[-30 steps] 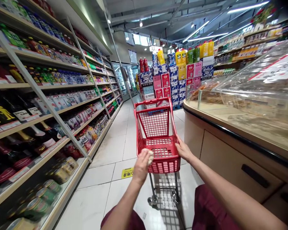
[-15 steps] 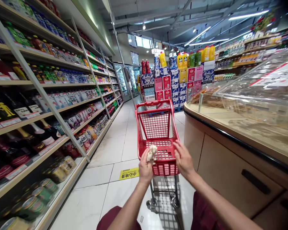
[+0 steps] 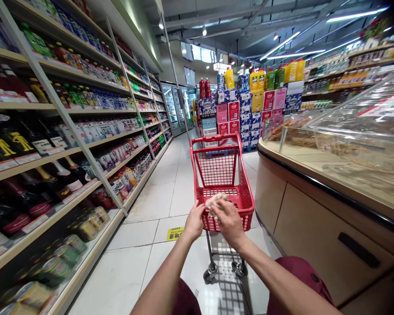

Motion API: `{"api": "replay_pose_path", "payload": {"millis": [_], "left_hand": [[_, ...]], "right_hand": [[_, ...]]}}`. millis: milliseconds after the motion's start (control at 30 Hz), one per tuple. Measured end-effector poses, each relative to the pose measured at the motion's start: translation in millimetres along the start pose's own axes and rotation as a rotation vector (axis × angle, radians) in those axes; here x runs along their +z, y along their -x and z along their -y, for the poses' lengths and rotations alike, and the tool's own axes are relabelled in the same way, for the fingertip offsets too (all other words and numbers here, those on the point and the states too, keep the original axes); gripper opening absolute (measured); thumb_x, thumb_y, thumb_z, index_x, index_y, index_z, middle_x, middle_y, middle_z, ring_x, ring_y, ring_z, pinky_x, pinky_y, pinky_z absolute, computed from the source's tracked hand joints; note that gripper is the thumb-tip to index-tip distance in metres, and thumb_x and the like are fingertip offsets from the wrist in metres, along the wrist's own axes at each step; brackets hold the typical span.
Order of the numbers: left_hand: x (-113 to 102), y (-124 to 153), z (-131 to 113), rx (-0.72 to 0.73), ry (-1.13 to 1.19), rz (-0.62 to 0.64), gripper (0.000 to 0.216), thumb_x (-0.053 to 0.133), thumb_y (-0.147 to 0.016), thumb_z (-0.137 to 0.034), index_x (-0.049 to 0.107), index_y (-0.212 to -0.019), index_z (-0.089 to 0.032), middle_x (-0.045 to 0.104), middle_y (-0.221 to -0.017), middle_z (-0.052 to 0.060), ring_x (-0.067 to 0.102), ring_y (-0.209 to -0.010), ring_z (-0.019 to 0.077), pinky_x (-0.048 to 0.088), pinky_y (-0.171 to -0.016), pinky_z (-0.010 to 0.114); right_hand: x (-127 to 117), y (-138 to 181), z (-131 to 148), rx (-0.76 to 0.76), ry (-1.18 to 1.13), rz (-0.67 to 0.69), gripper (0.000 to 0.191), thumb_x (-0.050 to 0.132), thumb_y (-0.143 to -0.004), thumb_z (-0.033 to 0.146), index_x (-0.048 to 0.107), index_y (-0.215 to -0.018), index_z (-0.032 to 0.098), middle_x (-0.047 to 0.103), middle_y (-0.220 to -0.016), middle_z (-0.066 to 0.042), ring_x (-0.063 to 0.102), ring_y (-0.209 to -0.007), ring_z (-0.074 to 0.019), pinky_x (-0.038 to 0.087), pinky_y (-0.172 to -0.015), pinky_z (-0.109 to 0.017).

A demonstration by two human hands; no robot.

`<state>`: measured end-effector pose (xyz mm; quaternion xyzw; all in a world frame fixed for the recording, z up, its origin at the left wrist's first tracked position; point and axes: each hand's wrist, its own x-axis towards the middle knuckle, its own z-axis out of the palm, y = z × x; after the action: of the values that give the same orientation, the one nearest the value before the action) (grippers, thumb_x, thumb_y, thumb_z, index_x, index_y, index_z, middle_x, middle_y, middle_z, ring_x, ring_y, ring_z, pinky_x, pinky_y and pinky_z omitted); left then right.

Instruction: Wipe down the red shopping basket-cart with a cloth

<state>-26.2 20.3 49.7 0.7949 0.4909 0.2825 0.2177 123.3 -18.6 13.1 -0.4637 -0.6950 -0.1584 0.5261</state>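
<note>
Right fingers [image 3: 223, 211] clutch pale cloth [image 3: 216, 199]; left fingers [image 3: 196, 213] at cart [image 3: 246, 197], grip unclear; floor sticker [image 3: 175, 234]: "地滑".

The right hand [image 3: 229, 221] holds a pale crumpled cloth [image 3: 216, 199] at six o'clock on the red cart [image 3: 248, 192], the left hand [image 3: 194, 222] at seven; drink shelves [image 3: 95, 111] line nine o'clock, cartons [image 3: 246, 109] one, a counter [image 3: 302, 205] three

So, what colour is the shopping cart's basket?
The basket is red, with a grid of openings; it shows best in the head view.
</note>
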Motion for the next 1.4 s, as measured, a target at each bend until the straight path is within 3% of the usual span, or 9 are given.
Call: {"api": "replay_pose_path", "payload": {"millis": [167, 433, 533, 667, 800, 933, 1033, 1167, 1400], "left_hand": [[3.6, 0.4, 6.0, 0.061, -0.068, 0.029, 0.046, 0.039, -0.069, -0.004, 0.058, -0.11, -0.016, 0.055, -0.123, 0.007, 0.03, -0.129, 0.021, 0.027, -0.107, 0.042], [-3.6, 2.9, -7.1, 0.058, -0.072, 0.028, 0.036, 0.038, -0.073, -0.007, 0.061, -0.098, -0.018, 0.061, -0.111, 0.006, 0.032, -0.127, 0.0199, 0.026, -0.106, 0.039], [-5.8, 6.4, -10.0, 0.034, -0.098, 0.043, 0.04, 0.034, -0.072, -0.003, 0.06, -0.098, -0.019, 0.061, -0.112, 0.006, 0.03, -0.128, 0.02, 0.025, -0.106, 0.041], [5.0, 21.9, -19.6, -0.041, -0.066, -0.032, 0.053, 0.042, -0.065, -0.003, 0.051, -0.115, -0.019, 0.048, -0.13, 0.009, 0.026, -0.13, 0.025, 0.012, -0.107, 0.052], [30.0, 42.6, -43.9, 0.001, 0.411, -0.039, 0.043, 0.052, -0.074, -0.023, 0.049, -0.117, -0.02, 0.054, -0.123, 0.009, 0.047, -0.115, 0.0235, 0.03, -0.102, 0.043], [51.3, 51.9, -57.7, -0.189, 0.889, 0.047, 0.046, 0.065, -0.067, -0.044, 0.057, -0.103, -0.015, 0.065, -0.098, 0.008, 0.06, -0.091, 0.0227, 0.046, -0.082, 0.034], [59.1, 49.5, -50.0, -0.331, 0.941, -0.063, 0.042, 0.074, -0.055, -0.04, 0.059, -0.084, -0.015, 0.066, -0.08, 0.004, 0.061, -0.076, 0.0185, 0.047, -0.073, 0.029], [66.5, 42.3, -40.3, -0.464, 0.924, -0.246, 0.033, 0.067, -0.061, -0.04, 0.055, -0.081, -0.017, 0.064, -0.075, 0.001, 0.06, -0.07, 0.0145, 0.047, -0.068, 0.027], [58.6, 29.3, -48.5, -0.476, 0.848, 0.034, 0.014, 0.053, -0.067, -0.022, 0.058, -0.079, -0.016, 0.065, -0.072, 0.003, 0.062, -0.074, 0.0196, 0.047, -0.077, 0.037]], "right_hand": [[31.9, 57.7, 0.5, -0.11, 0.095, 0.35, 0.035, 0.043, -0.08, 0.006, 0.061, -0.105, 0.022, 0.062, -0.096, -0.007, 0.053, -0.097, -0.0181, 0.05, -0.075, -0.029], [2.4, 31.9, -5.3, -0.02, -0.124, 0.33, 0.037, 0.04, -0.081, 0.008, 0.06, -0.107, 0.024, 0.06, -0.105, -0.008, 0.053, -0.101, -0.0198, 0.045, -0.086, -0.037], [-3.8, 48.7, -7.0, 0.187, -0.218, 0.438, 0.038, 0.04, -0.073, 0.002, 0.065, -0.093, 0.024, 0.063, -0.096, -0.006, 0.056, -0.095, -0.0198, 0.048, -0.079, -0.034], [-21.4, 47.7, -4.5, 0.546, -0.446, 0.266, 0.039, 0.044, -0.062, 0.004, 0.059, -0.094, 0.021, 0.063, -0.092, -0.004, 0.058, -0.087, -0.0192, 0.048, -0.078, -0.034], [-43.2, 13.7, 9.0, 0.907, -0.805, 0.116, 0.021, 0.057, -0.066, 0.026, 0.055, -0.085, 0.018, 0.064, -0.084, -0.004, 0.06, -0.073, -0.0184, 0.049, -0.066, -0.031], [-48.2, 12.0, 17.9, 1.034, -1.128, 0.333, 0.039, 0.045, -0.077, 0.052, 0.057, -0.079, 0.015, 0.063, -0.071, -0.006, 0.061, -0.068, -0.0198, 0.049, -0.063, -0.032], [-43.8, 28.1, 14.6, 0.993, -0.82, 0.238, 0.036, 0.049, -0.075, 0.052, 0.056, -0.078, 0.016, 0.063, -0.074, -0.007, 0.061, -0.069, -0.0211, 0.05, -0.061, -0.034], [-33.4, 51.2, 14.3, 0.595, -0.389, 0.087, 0.026, 0.05, -0.077, 0.034, 0.058, -0.098, 0.019, 0.057, -0.111, -0.012, 0.054, -0.103, -0.0243, 0.047, -0.084, -0.041], [-27.8, 70.7, -4.8, 0.227, -0.237, 0.207, 0.052, 0.043, -0.074, 0.011, 0.047, -0.124, 0.026, 0.052, -0.121, -0.008, 0.048, -0.112, -0.0223, 0.045, -0.091, -0.043]]}}
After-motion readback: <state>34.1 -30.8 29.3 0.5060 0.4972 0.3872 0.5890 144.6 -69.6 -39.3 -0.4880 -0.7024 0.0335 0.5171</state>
